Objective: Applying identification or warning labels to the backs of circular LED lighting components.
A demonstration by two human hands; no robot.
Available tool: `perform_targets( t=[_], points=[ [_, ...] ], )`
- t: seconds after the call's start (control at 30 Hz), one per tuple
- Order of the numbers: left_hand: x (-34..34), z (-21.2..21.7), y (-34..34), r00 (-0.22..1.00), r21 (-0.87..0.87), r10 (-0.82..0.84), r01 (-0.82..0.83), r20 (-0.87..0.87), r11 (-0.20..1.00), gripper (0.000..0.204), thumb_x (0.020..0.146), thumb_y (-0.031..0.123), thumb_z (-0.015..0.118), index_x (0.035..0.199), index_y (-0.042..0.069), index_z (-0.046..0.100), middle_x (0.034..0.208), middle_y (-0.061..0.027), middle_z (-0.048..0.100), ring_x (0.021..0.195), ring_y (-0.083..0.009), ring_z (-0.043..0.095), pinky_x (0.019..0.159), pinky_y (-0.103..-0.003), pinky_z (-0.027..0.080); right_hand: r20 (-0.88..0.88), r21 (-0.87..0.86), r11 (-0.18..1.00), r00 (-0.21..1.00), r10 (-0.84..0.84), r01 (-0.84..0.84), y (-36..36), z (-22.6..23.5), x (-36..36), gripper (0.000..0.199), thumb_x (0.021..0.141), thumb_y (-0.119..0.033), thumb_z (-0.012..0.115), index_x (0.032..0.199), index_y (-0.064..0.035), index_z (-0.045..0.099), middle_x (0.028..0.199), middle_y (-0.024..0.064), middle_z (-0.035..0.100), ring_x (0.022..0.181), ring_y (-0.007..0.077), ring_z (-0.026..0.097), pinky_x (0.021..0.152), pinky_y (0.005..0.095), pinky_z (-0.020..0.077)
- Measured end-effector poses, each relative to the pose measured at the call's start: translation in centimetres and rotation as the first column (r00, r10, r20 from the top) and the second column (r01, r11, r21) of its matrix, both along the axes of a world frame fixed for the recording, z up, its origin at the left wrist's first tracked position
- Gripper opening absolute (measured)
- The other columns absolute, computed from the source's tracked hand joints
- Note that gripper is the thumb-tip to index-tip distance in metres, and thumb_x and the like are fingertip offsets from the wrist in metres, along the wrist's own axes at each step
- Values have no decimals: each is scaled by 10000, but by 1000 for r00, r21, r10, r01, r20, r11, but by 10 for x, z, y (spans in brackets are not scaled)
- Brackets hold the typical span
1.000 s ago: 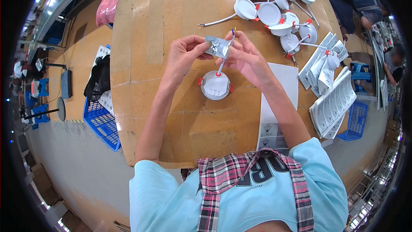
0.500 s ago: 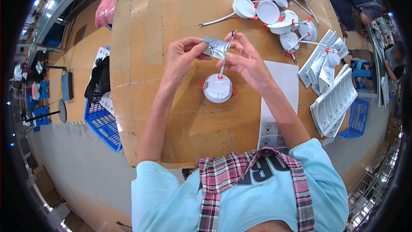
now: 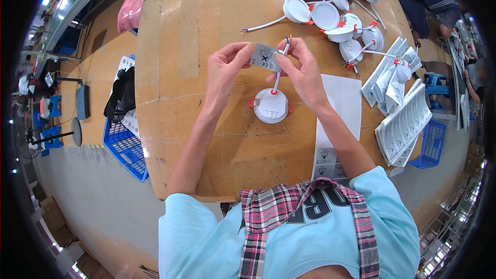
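Label [image 3: 264, 58] held above the table [image 3: 206, 139], left end pinched between thumb and fingers of left hand [image 3: 222, 70]. Right hand [image 3: 305, 72] closed on white cable [image 3: 277, 81] near its wire tips, thumb on label's right end. Lamp [image 3: 270, 107] on table below, cable rising from it. More lamps [image 3: 325, 15] heaped far right.

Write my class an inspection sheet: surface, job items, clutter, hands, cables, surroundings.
Surface: brown tabletop, scuffed.
Job items: silver label; round white light, lying on the tabletop.
Clutter: more white lights, heaped far right; label sheets, stacked right.
Hands: left hand pinches the label's left end; right hand holds its right end at the white cable.
Cables: white cable rises from the light, blue wire at its tip.
Surroundings: blue baskets, both sides.
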State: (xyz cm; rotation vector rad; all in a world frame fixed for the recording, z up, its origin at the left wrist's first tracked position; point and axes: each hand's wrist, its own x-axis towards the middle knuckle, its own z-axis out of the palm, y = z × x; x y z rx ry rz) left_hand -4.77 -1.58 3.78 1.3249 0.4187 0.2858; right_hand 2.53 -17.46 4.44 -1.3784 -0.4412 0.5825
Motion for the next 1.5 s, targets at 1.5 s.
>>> perform_targets(
  t=[1.5],
  points=[
    [-1, -3, -17, 998, -101, 43, -47, -49, 994, 172, 847, 179, 682, 854, 7, 683, 775, -37, 668, 704, -62, 588, 642, -204, 438, 24, -40, 999, 999, 31, -30, -9, 3, -3, 262, 903, -154, 601, 1061, 2, 461, 832, 82, 619, 639, 133, 641, 554, 235, 466]
  ],
)
